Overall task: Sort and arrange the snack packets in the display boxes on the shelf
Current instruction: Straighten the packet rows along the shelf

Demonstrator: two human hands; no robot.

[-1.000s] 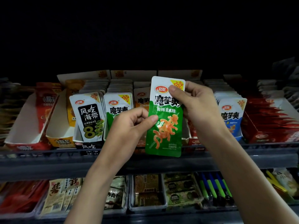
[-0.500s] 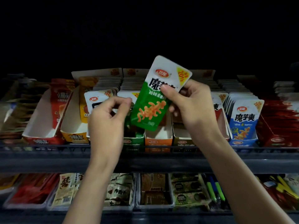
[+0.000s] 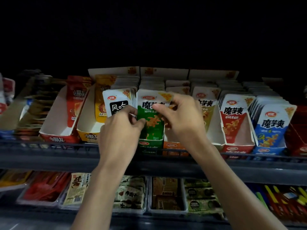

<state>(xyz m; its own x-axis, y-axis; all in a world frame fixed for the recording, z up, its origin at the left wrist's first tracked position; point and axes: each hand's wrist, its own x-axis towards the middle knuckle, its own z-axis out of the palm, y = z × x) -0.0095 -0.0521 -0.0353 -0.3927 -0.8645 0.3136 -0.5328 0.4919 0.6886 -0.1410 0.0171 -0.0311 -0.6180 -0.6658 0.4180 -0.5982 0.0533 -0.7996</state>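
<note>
A green-and-white snack packet (image 3: 152,120) stands upright at the front of the green display box (image 3: 150,144) on the upper shelf. My right hand (image 3: 181,118) pinches its upper right part, thumb across the front. My left hand (image 3: 120,130) holds the packet's left edge with curled fingers, in front of a black-and-white packet (image 3: 116,103) in the box to the left. Rows of more packets fill the boxes behind.
Open red (image 3: 58,127) and yellow (image 3: 89,130) boxes stand to the left. Orange, red (image 3: 235,146) and blue (image 3: 269,148) boxes with packets stand to the right. The dark shelf rail (image 3: 49,151) runs along the front. A lower shelf holds trays of other snacks (image 3: 129,191).
The green packet went from tilted in the air down into the front of the green box. Both hands followed it forward to the shelf. The view moved closer and left.
</note>
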